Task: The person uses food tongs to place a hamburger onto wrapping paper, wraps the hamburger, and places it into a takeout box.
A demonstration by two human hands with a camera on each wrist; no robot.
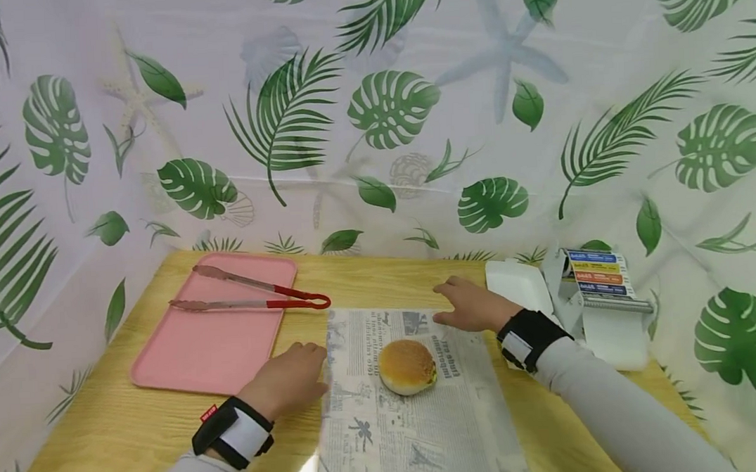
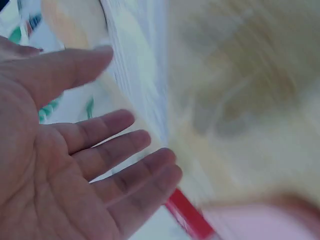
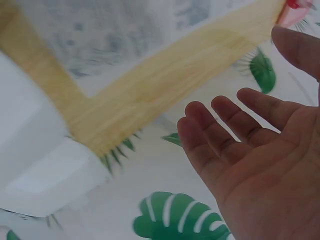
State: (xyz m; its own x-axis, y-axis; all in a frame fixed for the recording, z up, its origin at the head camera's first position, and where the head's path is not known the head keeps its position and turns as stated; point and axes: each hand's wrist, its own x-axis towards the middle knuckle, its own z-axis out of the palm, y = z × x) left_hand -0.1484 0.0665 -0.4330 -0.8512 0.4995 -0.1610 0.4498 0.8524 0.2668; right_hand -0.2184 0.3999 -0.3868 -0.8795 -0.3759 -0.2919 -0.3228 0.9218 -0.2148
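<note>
A burger in a round, golden bun [image 1: 406, 366] lies on a sheet of newsprint-patterned wrapping paper [image 1: 362, 448], with a bit of green at its right edge. To the left of the paper is my left hand [image 1: 289, 381], its fingers extended and holding nothing; the left wrist view shows the bare palm [image 2: 55, 175]. Over the paper's far right corner hovers my right hand [image 1: 472, 306]. Its palm [image 3: 270, 170] is likewise bare in the right wrist view, the fingers slightly bent and apart. Neither hand touches the burger.
At the left, a pink tray [image 1: 212, 349] carries metal tongs with red handles [image 1: 298, 304], which overhang its right side. On the right stand a white tray [image 1: 519, 286] and a white dispenser with coloured labels [image 1: 598, 272]. A leaf-print curtain [image 1: 364, 215] encloses the wooden table [image 1: 108, 431].
</note>
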